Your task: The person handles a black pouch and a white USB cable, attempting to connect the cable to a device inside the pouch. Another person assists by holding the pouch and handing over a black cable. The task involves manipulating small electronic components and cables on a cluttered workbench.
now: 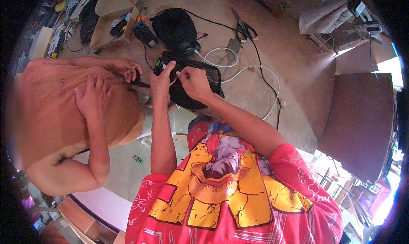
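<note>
My left hand is closed around a small black box-shaped device with a green label, its thumb lying along the top. Right beside it, my right hand pinches a small white plug-like piece against the device's near side; the fingertips partly hide it. Under and behind both hands lies a black mesh-sided bag or cap at the table's near edge. A white cable loops over the table from a second black device, which rests by another black bag or cap.
A co-worker in an orange-brown shirt sits close on my left, one hand near the table edge. Scissors, a black cable, a black block-like item and an open cardboard box lie on the brown table.
</note>
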`<control>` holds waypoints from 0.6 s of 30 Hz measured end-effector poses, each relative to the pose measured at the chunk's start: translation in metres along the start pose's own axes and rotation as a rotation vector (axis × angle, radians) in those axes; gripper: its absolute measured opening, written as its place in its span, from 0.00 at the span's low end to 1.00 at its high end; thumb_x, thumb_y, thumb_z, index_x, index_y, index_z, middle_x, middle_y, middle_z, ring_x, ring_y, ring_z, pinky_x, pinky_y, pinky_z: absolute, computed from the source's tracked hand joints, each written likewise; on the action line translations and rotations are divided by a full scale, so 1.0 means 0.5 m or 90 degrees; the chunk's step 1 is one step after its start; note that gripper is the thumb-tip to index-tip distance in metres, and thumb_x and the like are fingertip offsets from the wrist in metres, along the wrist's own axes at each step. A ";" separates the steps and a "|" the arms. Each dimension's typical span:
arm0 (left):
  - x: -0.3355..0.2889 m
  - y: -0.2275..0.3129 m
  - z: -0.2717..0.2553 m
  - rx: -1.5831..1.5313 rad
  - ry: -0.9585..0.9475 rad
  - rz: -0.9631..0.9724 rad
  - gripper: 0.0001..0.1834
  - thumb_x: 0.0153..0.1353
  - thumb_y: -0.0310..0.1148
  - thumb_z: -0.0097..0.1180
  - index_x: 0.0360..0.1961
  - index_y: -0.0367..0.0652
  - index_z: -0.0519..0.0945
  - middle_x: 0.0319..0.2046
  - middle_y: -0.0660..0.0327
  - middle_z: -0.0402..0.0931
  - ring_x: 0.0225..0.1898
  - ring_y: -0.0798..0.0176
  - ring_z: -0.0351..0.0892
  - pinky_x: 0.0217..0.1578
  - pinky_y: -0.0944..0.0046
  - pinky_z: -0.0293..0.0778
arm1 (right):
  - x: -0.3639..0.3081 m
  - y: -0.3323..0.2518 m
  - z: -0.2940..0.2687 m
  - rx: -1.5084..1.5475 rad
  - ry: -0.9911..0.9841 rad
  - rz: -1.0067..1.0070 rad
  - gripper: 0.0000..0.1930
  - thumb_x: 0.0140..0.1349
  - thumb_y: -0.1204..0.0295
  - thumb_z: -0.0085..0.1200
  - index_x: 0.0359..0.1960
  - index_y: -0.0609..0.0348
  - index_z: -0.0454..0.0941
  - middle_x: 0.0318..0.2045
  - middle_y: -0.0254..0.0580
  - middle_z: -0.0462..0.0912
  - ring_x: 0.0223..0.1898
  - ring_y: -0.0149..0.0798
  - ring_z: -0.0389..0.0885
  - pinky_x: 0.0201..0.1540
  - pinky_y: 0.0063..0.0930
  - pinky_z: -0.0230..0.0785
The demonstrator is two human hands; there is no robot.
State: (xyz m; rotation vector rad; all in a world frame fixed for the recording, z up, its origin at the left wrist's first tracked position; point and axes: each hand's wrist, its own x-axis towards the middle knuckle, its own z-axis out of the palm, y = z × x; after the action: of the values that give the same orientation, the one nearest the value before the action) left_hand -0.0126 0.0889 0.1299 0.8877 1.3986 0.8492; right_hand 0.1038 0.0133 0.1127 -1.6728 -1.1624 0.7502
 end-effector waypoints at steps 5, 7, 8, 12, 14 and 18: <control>0.012 -0.020 -0.010 0.011 -0.008 0.004 0.36 0.55 0.38 0.80 0.55 0.32 0.71 0.49 0.50 0.79 0.47 0.58 0.83 0.41 0.55 0.87 | -0.005 -0.001 0.004 -0.003 -0.013 0.035 0.13 0.69 0.69 0.58 0.32 0.69 0.84 0.30 0.66 0.85 0.36 0.67 0.86 0.41 0.55 0.77; 0.006 -0.014 -0.013 0.018 -0.049 -0.010 0.37 0.55 0.38 0.80 0.56 0.28 0.70 0.50 0.48 0.78 0.48 0.57 0.82 0.42 0.55 0.87 | -0.010 0.002 0.000 0.008 -0.015 0.035 0.13 0.68 0.69 0.58 0.33 0.69 0.85 0.30 0.66 0.85 0.37 0.67 0.86 0.43 0.55 0.78; 0.013 -0.018 -0.017 0.044 -0.031 0.001 0.37 0.56 0.38 0.80 0.56 0.28 0.70 0.50 0.48 0.78 0.48 0.57 0.82 0.42 0.55 0.87 | -0.012 0.001 0.002 0.012 -0.018 0.035 0.13 0.68 0.69 0.58 0.33 0.69 0.85 0.31 0.65 0.85 0.37 0.67 0.86 0.43 0.55 0.78; 0.009 -0.017 -0.012 0.051 -0.017 -0.002 0.38 0.56 0.37 0.79 0.58 0.27 0.70 0.51 0.47 0.78 0.49 0.57 0.82 0.41 0.56 0.86 | -0.014 0.012 0.009 0.020 -0.008 0.019 0.12 0.68 0.68 0.58 0.33 0.68 0.85 0.32 0.64 0.86 0.37 0.68 0.86 0.45 0.56 0.78; 0.003 -0.015 -0.014 0.025 -0.040 0.003 0.37 0.56 0.36 0.79 0.58 0.27 0.71 0.51 0.48 0.78 0.48 0.58 0.82 0.41 0.56 0.85 | -0.015 0.014 0.014 0.021 -0.006 0.023 0.12 0.68 0.68 0.58 0.33 0.67 0.85 0.32 0.64 0.86 0.37 0.68 0.86 0.45 0.57 0.78; 0.014 -0.029 -0.029 0.061 -0.027 0.024 0.35 0.57 0.36 0.79 0.57 0.29 0.72 0.50 0.49 0.78 0.46 0.58 0.82 0.40 0.55 0.85 | -0.017 0.014 0.020 0.012 -0.019 0.029 0.11 0.68 0.69 0.58 0.33 0.66 0.85 0.33 0.64 0.86 0.38 0.67 0.86 0.45 0.57 0.78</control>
State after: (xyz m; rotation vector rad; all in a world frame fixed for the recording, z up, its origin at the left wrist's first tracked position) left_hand -0.0274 0.0892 0.1140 1.0023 1.3984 0.7936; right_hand 0.0945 0.0083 0.1024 -1.6818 -1.1378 0.8137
